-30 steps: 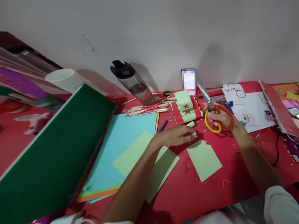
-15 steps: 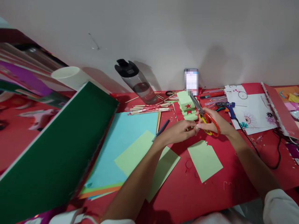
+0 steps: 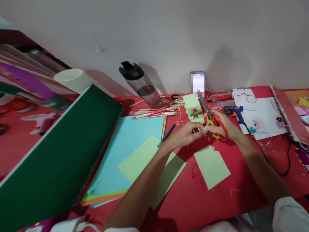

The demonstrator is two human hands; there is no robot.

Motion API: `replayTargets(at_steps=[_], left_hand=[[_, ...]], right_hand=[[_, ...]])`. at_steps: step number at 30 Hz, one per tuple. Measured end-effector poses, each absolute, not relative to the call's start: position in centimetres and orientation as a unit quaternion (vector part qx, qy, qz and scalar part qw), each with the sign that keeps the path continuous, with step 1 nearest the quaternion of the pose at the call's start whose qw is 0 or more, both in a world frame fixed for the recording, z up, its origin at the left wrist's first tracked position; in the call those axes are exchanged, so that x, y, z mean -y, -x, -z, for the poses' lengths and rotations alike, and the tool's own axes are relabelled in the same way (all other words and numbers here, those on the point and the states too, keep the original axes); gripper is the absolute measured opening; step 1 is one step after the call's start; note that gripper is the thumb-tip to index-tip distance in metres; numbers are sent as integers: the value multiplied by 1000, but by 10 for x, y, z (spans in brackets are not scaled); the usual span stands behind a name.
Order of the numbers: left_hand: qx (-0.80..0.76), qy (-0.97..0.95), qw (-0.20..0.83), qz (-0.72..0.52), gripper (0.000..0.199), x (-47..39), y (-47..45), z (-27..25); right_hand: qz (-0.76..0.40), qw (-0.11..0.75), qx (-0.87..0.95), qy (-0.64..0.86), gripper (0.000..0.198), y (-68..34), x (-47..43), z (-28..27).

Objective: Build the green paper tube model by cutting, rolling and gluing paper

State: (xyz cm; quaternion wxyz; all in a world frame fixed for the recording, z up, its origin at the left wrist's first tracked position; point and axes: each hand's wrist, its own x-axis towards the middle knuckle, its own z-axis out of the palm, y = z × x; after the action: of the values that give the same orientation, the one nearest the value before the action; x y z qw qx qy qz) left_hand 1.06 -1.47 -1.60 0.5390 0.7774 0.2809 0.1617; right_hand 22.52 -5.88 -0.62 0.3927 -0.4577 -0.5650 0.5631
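My right hand [image 3: 223, 125] is wrapped round the scissors [image 3: 216, 128], which have red-orange and yellow handles; their blades point up and away toward the phone. My left hand [image 3: 189, 132] is closed in a pinch, its fingertips meeting those of my right hand. A tiny pale bit shows between the fingertips, too small to name. Just beyond my hands lies a folded light green paper strip [image 3: 191, 102] with red stars on it. Below them, a light green paper sheet [image 3: 212, 167] with a ragged cut top edge rests on the red table [image 3: 193, 206].
Left of my hands are blue paper sheets [image 3: 111, 158], a light green sheet [image 3: 140, 158] and a dark pen [image 3: 166, 135]. A bottle [image 3: 142, 85], wooden sticks [image 3: 154, 112] and a phone [image 3: 198, 84] stand or lie behind. A glue gun [image 3: 238, 112] sits right; a green board [image 3: 62, 154] leans left.
Both hands have shifted very slightly, with the fingertips still together and the scissors still in my right hand. Everything else looks the same.
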Motion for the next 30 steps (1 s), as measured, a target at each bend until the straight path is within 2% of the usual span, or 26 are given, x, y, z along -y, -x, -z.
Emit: replayTargets(at_steps=[7,15,22,30], left_hand=[[-301,-709,593,-235,22,16,-12,11],[-296,-673,628,-255,22,16,-15,15],[-294,-653,638,-284,23,21,-20,10],[-324,-642,615,-324,22,23,-27,18]], right_hand=[[-561,424,548,453,49,-224,58,7],[-488,486,554,468,48,-222,58,9],[-460,516,546,472,47,-218,57,9],[-460,509,547,479,50,-213,59,10]])
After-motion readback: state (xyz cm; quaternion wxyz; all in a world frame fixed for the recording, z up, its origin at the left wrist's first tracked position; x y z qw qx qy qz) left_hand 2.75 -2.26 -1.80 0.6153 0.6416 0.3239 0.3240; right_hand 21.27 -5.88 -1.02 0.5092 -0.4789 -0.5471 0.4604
